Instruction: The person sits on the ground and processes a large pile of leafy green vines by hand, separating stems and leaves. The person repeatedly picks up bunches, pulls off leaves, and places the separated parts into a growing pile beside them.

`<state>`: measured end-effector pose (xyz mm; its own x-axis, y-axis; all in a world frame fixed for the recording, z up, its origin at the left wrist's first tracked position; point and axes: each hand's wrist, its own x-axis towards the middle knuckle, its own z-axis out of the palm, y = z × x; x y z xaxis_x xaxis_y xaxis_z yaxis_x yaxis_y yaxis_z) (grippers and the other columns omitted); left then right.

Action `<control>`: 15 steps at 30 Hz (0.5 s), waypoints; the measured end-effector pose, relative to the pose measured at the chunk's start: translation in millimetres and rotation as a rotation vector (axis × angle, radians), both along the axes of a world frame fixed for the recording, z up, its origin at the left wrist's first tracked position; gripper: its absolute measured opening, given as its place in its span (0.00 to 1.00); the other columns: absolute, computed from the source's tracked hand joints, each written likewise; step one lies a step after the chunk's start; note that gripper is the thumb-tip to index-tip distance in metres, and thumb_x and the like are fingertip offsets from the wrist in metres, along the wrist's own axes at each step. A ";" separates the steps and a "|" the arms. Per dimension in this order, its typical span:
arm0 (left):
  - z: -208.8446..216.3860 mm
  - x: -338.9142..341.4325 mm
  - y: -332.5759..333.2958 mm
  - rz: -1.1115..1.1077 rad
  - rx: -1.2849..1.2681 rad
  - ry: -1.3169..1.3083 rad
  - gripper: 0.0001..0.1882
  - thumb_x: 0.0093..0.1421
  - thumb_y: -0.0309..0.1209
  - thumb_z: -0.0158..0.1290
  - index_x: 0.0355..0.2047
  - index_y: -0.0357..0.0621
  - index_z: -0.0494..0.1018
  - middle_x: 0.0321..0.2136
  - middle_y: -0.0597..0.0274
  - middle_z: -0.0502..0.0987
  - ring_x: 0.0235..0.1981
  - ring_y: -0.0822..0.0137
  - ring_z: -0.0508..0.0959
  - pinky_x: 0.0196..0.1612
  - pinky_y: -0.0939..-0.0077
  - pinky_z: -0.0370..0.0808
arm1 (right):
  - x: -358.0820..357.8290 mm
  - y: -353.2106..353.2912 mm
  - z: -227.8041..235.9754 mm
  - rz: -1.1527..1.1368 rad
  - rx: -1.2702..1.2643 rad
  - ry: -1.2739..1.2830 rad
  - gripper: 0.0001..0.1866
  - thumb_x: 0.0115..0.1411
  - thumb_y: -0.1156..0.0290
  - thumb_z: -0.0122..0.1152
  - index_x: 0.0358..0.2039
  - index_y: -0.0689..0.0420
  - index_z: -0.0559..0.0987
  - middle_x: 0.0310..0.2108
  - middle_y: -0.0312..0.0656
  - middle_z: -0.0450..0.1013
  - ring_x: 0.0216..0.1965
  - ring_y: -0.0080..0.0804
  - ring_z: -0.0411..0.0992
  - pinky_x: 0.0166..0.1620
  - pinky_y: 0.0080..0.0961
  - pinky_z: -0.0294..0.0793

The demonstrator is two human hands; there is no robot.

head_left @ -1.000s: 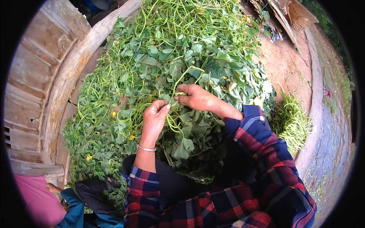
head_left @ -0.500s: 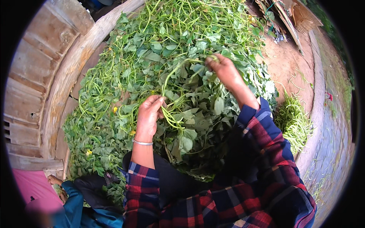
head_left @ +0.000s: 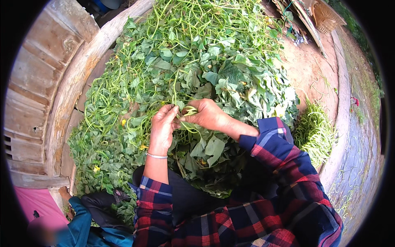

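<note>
My left hand, with a silver bangle at the wrist, pinches a green leafy vine whose upper stretch rises above the fingers. Close against it, my right hand is closed on green stem pieces that curl out between thumb and fingers. The fingertips of both hands nearly meet. Below them hang several broad leaves on loose stems. All around spreads a large heap of vines, with green leaves, tangled stems and a few yellow flowers.
At the right, a pile of thin green stems lies on the earth floor by a ledge. A woven basket stands far right. Wooden planks and a log border the left. Another person's blue sleeve shows at lower left.
My right hand has come down and left, from the raised far end of the vine to beside my left hand. The left hand has barely moved.
</note>
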<state>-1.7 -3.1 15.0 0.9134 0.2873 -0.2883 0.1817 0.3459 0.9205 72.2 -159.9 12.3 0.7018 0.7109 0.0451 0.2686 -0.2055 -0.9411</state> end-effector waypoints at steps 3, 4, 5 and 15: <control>2.3 0.0 0.0 -0.032 -0.042 -0.007 0.06 0.59 0.30 0.52 0.35 0.43 0.71 0.26 0.71 0.72 0.23 0.78 0.72 0.22 0.87 0.69 | 2.1 2.8 -3.0 0.008 -0.042 0.036 0.17 0.49 0.61 0.67 0.36 0.58 0.78 0.25 0.44 0.75 0.27 0.25 0.72 0.36 0.26 0.72; 3.1 0.0 -0.5 -0.038 -0.059 -0.004 0.06 0.59 0.30 0.52 0.35 0.43 0.71 0.26 0.70 0.72 0.23 0.78 0.72 0.21 0.87 0.69 | 3.4 3.2 -6.4 0.026 -0.020 0.102 0.13 0.51 0.64 0.66 0.33 0.59 0.78 0.24 0.37 0.76 0.26 0.17 0.67 0.33 0.22 0.69; 5.3 -0.1 -1.3 -0.043 -0.074 -0.001 0.06 0.59 0.30 0.52 0.35 0.43 0.71 0.27 0.70 0.73 0.23 0.78 0.72 0.21 0.87 0.69 | 5.5 4.1 -10.1 0.054 0.007 0.145 0.14 0.51 0.63 0.66 0.34 0.59 0.78 0.24 0.38 0.75 0.26 0.18 0.67 0.34 0.22 0.70; 4.1 -2.3 4.4 -0.117 -0.087 -0.023 0.05 0.59 0.29 0.50 0.36 0.45 0.72 0.28 0.69 0.75 0.24 0.78 0.73 0.23 0.86 0.67 | 7.2 5.5 -13.6 0.218 0.156 0.329 0.16 0.52 0.62 0.65 0.36 0.59 0.78 0.27 0.35 0.76 0.30 0.18 0.68 0.40 0.22 0.70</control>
